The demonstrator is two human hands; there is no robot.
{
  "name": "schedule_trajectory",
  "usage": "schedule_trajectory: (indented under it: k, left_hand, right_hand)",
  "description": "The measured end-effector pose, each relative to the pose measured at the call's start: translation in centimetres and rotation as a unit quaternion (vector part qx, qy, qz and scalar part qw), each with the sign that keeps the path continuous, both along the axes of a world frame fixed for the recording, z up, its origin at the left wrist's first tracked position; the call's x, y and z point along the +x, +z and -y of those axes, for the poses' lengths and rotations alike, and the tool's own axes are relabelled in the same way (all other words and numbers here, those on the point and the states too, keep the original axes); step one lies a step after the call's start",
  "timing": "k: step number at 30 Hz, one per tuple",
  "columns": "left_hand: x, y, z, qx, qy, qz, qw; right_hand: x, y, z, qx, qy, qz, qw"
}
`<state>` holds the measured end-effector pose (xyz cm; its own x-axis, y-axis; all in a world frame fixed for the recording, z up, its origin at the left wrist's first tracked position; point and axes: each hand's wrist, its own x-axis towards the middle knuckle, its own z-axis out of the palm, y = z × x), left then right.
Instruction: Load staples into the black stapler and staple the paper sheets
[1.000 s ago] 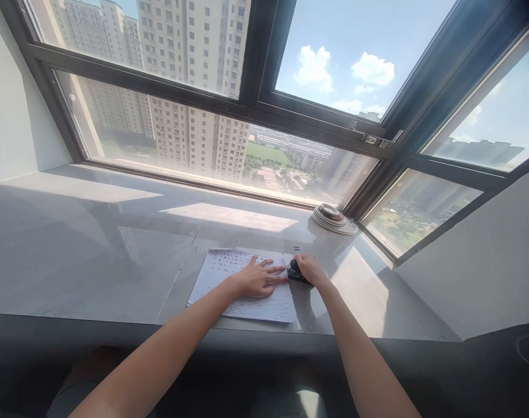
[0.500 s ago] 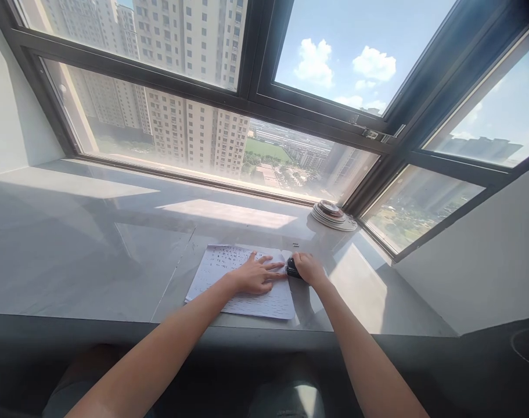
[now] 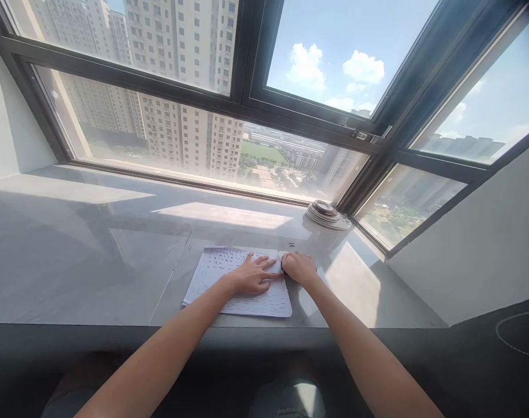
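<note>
A printed sheet of paper [image 3: 220, 278] lies flat on the grey windowsill counter [image 3: 94, 255]. My left hand [image 3: 252, 275] rests on the sheet with fingers spread flat, pinning it down. My right hand [image 3: 299, 267] is closed over a small black stapler-like object [image 3: 283, 267] at the sheet's upper right corner. Only a dark sliver of that object shows beside my fingers; the rest is hidden under the hand.
A round stack of flat discs [image 3: 327, 213] sits in the far corner by the window frame. A tiny metal piece [image 3: 291, 244] lies just beyond my right hand. Dark window frames [image 3: 247, 110] run behind the counter. A white wall [image 3: 473, 244] rises on the right.
My right hand has slid left with the black object, onto the sheet's corner, now covering it almost fully. The left hand stays flat on the paper. The view shifted slightly.
</note>
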<state>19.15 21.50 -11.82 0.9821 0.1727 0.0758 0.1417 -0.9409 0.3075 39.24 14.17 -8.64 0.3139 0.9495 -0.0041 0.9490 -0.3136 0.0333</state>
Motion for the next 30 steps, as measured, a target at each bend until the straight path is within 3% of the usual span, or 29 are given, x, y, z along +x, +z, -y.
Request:
schedule_trajectory:
  k: [6, 10, 13, 15, 18, 20, 23, 25, 27, 30]
  left_hand:
    - [-0.1, 0.0, 0.1, 0.007, 0.004, 0.017, 1.000]
    - [-0.2, -0.3, 0.0, 0.016, 0.016, 0.035, 0.999]
    - [-0.1, -0.7, 0.0, 0.019, 0.012, 0.047, 0.999]
    - [0.0, -0.6, 0.1, 0.015, 0.008, 0.073, 0.997]
    - [-0.1, 0.8, 0.0, -0.006, 0.050, 0.189, 0.981]
    - [-1.1, 2.4, -0.4, -0.027, 0.143, 0.300, 0.943]
    - [-5.0, 4.2, -2.0, -0.037, 0.298, 0.387, 0.872]
    - [-9.2, 4.2, -3.3, -0.017, 0.360, 0.341, 0.868]
    - [-13.9, 3.0, -4.7, 0.047, 0.421, 0.244, 0.873]
    - [-19.9, 0.1, -6.3, 0.119, 0.540, 0.079, 0.830]
  right_hand:
    - [2.1, 1.3, 1.9, 0.044, 0.078, -0.110, 0.990]
    - [5.0, 0.2, 5.2, 0.090, 0.165, -0.165, 0.968]
    - [7.1, -0.7, 7.3, 0.127, 0.049, -0.152, 0.979]
    - [7.0, -0.6, 8.2, 0.192, -0.048, -0.164, 0.966]
    - [3.1, 0.1, 7.7, 0.292, -0.080, -0.227, 0.926]
    - [-1.6, 0.2, 5.9, 0.308, -0.070, -0.259, 0.913]
    - [-8.9, -0.2, 2.1, 0.288, -0.016, -0.266, 0.920]
    - [-12.3, -0.8, -0.2, 0.254, -0.001, -0.276, 0.927]
    - [-14.1, -1.2, -1.8, 0.223, 0.001, -0.277, 0.935]
    - [-14.2, -1.8, -2.3, 0.197, 0.000, -0.268, 0.943]
